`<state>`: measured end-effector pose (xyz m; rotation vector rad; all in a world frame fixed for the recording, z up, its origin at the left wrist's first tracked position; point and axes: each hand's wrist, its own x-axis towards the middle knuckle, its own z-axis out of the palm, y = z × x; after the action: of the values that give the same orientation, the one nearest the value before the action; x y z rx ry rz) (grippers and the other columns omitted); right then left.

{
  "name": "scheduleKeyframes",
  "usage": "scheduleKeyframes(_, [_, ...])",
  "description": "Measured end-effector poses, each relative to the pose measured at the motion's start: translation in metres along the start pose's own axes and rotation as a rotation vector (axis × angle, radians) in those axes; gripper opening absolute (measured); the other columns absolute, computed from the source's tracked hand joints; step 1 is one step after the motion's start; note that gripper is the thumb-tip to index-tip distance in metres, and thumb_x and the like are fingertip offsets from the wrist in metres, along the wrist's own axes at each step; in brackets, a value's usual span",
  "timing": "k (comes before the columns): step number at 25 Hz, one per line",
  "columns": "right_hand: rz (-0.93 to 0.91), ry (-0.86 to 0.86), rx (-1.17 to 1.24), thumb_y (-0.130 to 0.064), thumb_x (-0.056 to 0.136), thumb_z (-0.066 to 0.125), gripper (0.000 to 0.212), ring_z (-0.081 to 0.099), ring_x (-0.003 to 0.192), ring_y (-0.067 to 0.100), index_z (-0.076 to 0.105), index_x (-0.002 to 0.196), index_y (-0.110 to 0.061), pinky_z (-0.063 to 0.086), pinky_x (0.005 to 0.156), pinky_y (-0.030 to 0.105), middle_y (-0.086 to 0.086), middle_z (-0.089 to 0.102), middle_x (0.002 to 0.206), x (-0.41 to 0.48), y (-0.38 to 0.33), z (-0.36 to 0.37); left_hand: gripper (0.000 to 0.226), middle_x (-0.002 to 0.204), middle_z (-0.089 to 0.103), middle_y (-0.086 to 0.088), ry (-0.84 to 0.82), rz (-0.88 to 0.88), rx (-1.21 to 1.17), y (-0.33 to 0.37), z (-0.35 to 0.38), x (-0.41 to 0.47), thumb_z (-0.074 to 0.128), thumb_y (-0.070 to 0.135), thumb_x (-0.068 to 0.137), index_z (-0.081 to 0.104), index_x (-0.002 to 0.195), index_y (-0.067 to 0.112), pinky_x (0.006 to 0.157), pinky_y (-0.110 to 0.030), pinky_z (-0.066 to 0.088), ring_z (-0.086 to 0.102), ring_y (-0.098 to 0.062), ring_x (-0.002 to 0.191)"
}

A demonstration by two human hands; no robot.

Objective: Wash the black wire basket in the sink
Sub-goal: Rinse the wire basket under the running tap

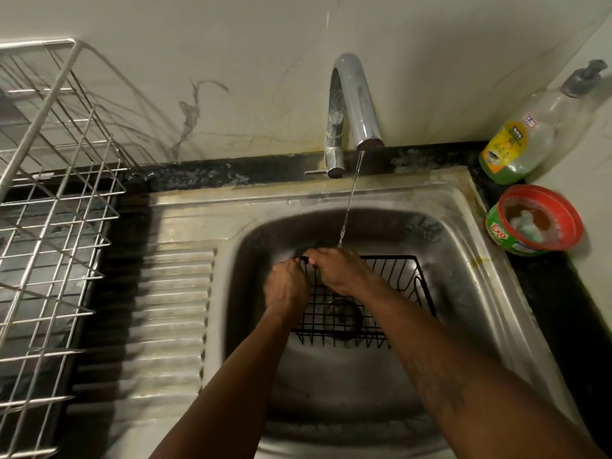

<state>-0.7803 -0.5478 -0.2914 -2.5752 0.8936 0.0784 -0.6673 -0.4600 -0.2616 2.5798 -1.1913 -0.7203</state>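
Black wire basket (390,303), steel sink (477,293)

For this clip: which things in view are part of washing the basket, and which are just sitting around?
In use: black wire basket, left hand and right hand on its rim, sink, tap, running water.
Lying about: steel dish rack, dish gel bottle, Exo dishwash tub.

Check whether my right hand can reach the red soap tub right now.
Probably yes. The right hand is on the rim of the basket in the sink, and nothing stands between it and the soap tub on the counter to the right.
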Motion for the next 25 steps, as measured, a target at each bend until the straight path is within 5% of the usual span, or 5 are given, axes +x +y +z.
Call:
scheduleKeyframes(2, [0.057, -0.040, -0.080, -0.015, 0.103, 0.046, 0.032, 0.066, 0.091, 0.020, 0.053, 0.131, -0.029, 0.055, 0.076, 0.035, 0.004, 0.068, 0.121, -0.016, 0.024, -0.010, 0.020, 0.068, 0.047, 0.006, 0.036, -0.057, -0.040, -0.015, -0.007, 0.005, 0.045, 0.018, 0.101, 0.059, 0.087, 0.022, 0.052, -0.021, 0.036, 0.042, -0.005, 0.057])
scheduleKeyframes(7, [0.209, -0.119, -0.160, -0.021, 0.103, 0.046, 0.030, 0.065, 0.108, 0.023, 0.053, 0.131, -0.027, 0.053, 0.090, 0.040, 0.004, 0.065, 0.128, -0.045, 0.083, -0.034, 0.026, 0.068, 0.055, 0.005, 0.076, -0.109, -0.076, -0.027, -0.009, 0.006, 0.046, 0.020, 0.100, 0.060, 0.078, 0.022, 0.061, -0.027, 0.042, 0.050, -0.007, 0.059])
scheduleKeyframes(13, [0.137, -0.114, -0.101, -0.005, 0.095, 0.052, 0.054, 0.052, 0.130, 0.030, 0.042, 0.147, -0.015, 0.040, 0.113, 0.047, 0.013, 0.054, 0.141, -0.018, 0.016, -0.012, 0.020, 0.076, 0.057, 0.001, 0.070, -0.060, -0.028, -0.020, -0.009, 0.003, 0.047, 0.016, 0.099, 0.063, 0.087, 0.018, 0.070, -0.031, 0.046, 0.052, -0.015, 0.070])
scheduleKeyframes(17, [0.017, -0.146, 0.203, 0.000, 0.096, 0.050, 0.052, 0.062, 0.116, 0.025, 0.051, 0.144, -0.021, 0.051, 0.103, 0.046, 0.012, 0.061, 0.134, 0.016, -0.030, -0.004, 0.027, 0.099, 0.066, -0.009, 0.048, -0.066, 0.003, -0.016, -0.004, 0.001, 0.045, 0.018, 0.097, 0.070, 0.106, 0.014, 0.078, -0.035, 0.052, 0.066, -0.028, 0.092])
scheduleKeyframes(25, [0.247, -0.150, -0.012, -0.041, 0.109, 0.034, 0.030, 0.060, 0.076, 0.014, 0.058, 0.098, -0.026, 0.051, 0.074, 0.035, 0.001, 0.063, 0.089, -0.045, 0.063, -0.041, 0.019, 0.081, 0.061, 0.000, 0.039, -0.047, -0.013, -0.018, -0.001, 0.004, 0.045, 0.019, 0.101, 0.062, 0.093, 0.018, 0.060, -0.027, 0.049, 0.057, -0.010, 0.065])
